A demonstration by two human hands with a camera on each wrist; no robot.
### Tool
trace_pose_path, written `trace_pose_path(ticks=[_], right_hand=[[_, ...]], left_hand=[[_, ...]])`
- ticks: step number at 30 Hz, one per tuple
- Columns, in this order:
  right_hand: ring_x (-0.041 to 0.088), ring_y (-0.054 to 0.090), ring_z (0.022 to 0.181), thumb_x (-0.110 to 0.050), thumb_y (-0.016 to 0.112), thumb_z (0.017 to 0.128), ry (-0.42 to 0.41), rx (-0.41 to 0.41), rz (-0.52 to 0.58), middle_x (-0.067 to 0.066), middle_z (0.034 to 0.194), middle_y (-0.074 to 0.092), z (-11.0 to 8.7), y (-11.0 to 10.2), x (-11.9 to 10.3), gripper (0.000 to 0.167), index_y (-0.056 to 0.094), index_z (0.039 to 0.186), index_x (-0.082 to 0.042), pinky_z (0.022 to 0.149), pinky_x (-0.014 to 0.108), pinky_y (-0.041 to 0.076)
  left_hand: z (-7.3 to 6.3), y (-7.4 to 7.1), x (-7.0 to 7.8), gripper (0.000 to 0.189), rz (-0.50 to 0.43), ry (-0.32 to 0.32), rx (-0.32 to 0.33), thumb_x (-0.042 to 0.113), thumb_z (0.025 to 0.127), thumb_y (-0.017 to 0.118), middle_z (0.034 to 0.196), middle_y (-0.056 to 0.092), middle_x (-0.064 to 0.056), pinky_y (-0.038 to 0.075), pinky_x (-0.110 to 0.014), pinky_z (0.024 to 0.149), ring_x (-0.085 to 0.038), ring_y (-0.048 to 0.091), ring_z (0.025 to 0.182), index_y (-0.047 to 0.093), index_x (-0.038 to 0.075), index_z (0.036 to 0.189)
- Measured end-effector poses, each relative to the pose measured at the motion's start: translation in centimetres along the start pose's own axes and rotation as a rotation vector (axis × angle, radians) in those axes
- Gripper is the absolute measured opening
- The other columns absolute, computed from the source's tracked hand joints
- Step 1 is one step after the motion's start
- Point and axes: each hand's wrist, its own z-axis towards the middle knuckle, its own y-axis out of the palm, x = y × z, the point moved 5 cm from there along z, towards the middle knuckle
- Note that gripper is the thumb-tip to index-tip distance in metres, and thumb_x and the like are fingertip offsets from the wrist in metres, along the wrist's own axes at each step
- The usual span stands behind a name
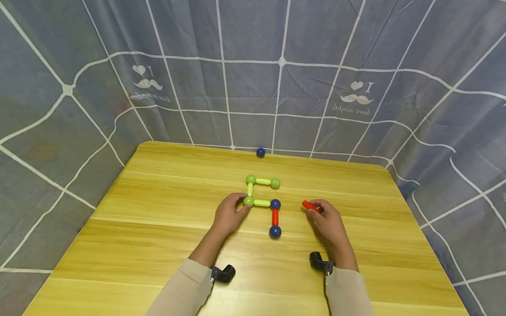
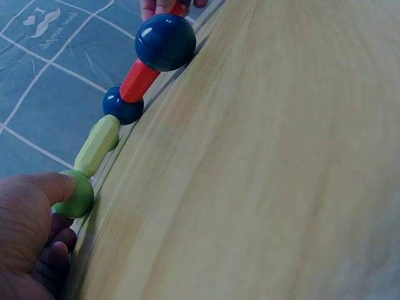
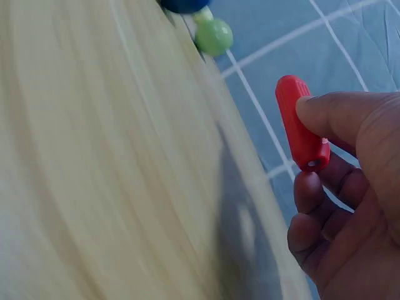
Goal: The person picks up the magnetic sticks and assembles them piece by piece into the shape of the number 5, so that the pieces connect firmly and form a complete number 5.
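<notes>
A chain of balls and rods lies on the wooden table. It has green balls (image 1: 275, 183), yellow-green rods (image 1: 262, 203), a red rod (image 1: 275, 217) and two blue balls (image 1: 275, 231). My left hand (image 1: 231, 215) holds the green ball (image 2: 77, 196) at the chain's left corner between thumb and fingers. To the right of the chain, my right hand (image 1: 326, 219) pinches a loose red rod (image 3: 300, 124) between thumb and fingers, above the table. A small hole shows in the near end of that rod.
A single blue ball (image 1: 260, 152) sits at the table's back edge. Behind and beside the wooden table (image 1: 158, 245) hangs a grey curtain (image 1: 253, 87) with white lines. Each wrist wears a black camera (image 1: 224, 274).
</notes>
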Motion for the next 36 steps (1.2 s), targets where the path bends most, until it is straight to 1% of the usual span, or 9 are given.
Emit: trace_pose_path(ticks=[4, 6, 11, 16, 21, 26, 30, 36], right_hand=[[0.024, 0.048, 0.08, -0.011, 0.065, 0.097, -0.005, -0.027, 0.05, 0.011, 0.098, 0.056, -0.2, 1.1, -1.5, 0.022, 0.065, 0.118, -0.006, 0.059, 0.027, 0.043], [0.024, 0.049, 0.08, -0.011, 0.065, 0.097, -0.026, -0.04, 0.058, 0.01, 0.097, 0.057, -0.3, 1.7, -2.5, 0.021, 0.066, 0.117, -0.007, 0.061, 0.028, 0.044], [0.023, 0.051, 0.085, -0.01, 0.066, 0.096, -0.095, -0.084, 0.043, 0.006, 0.097, 0.059, -0.5, 3.2, -4.8, 0.02, 0.067, 0.116, -0.009, 0.071, 0.034, 0.046], [0.023, 0.052, 0.085, -0.008, 0.068, 0.095, -0.134, -0.132, 0.061, 0.003, 0.097, 0.06, -1.1, 4.4, -6.3, 0.018, 0.068, 0.113, -0.012, 0.074, 0.037, 0.046], [0.02, 0.055, 0.086, -0.008, 0.068, 0.094, -0.187, -0.195, 0.055, -0.002, 0.101, 0.063, -1.5, 5.6, -7.4, 0.017, 0.068, 0.109, -0.016, 0.078, 0.038, 0.047], [0.018, 0.054, 0.084, -0.009, 0.069, 0.094, -0.235, -0.25, 0.037, -0.006, 0.102, 0.063, -1.9, 6.9, -8.3, 0.018, 0.069, 0.108, -0.02, 0.075, 0.034, 0.047], [0.016, 0.053, 0.081, -0.012, 0.07, 0.093, -0.282, -0.275, 0.003, -0.007, 0.098, 0.061, -2.2, 7.8, -8.9, 0.016, 0.069, 0.107, -0.02, 0.072, 0.031, 0.046], [0.014, 0.052, 0.08, -0.011, 0.072, 0.092, -0.332, -0.283, -0.045, -0.009, 0.093, 0.058, -2.7, 8.6, -9.4, 0.017, 0.069, 0.106, -0.019, 0.073, 0.032, 0.045]], left_hand=[[0.0, -0.1, -0.2, 0.033, -0.007, -0.013, -0.003, 0.024, 0.093, 0.072, 0.115, 0.065, -0.007, 0.047, -0.044, 0.095, -0.026, 0.062, 0.109, 0.067, 0.008, 0.122], [-0.1, -0.1, -0.3, 0.033, -0.009, -0.021, -0.006, 0.024, 0.093, 0.072, 0.116, 0.065, -0.007, 0.047, -0.044, 0.095, -0.026, 0.062, 0.11, 0.067, 0.009, 0.122], [0.0, -0.1, -0.4, 0.034, -0.012, -0.025, -0.006, 0.024, 0.093, 0.071, 0.116, 0.065, -0.006, 0.047, -0.044, 0.095, -0.025, 0.062, 0.11, 0.067, 0.009, 0.123], [0.1, 0.0, -0.4, 0.034, -0.009, -0.019, -0.004, 0.025, 0.093, 0.072, 0.114, 0.065, -0.006, 0.047, -0.043, 0.095, -0.025, 0.062, 0.109, 0.067, 0.009, 0.122], [0.1, 0.0, -0.4, 0.034, -0.012, -0.018, -0.009, 0.024, 0.093, 0.072, 0.114, 0.065, -0.006, 0.048, -0.043, 0.095, -0.025, 0.062, 0.109, 0.067, 0.009, 0.122], [0.1, 0.0, -0.3, 0.033, -0.02, -0.018, -0.006, 0.024, 0.092, 0.073, 0.115, 0.066, -0.007, 0.048, -0.043, 0.095, -0.025, 0.062, 0.109, 0.067, 0.008, 0.121], [0.2, 0.1, -0.4, 0.033, -0.019, -0.015, 0.0, 0.024, 0.092, 0.073, 0.114, 0.066, -0.007, 0.048, -0.043, 0.095, -0.025, 0.062, 0.109, 0.068, 0.008, 0.121], [0.2, 0.1, -0.3, 0.033, -0.012, -0.024, -0.004, 0.026, 0.093, 0.073, 0.113, 0.065, -0.006, 0.048, -0.043, 0.095, -0.024, 0.062, 0.109, 0.068, 0.009, 0.121]])
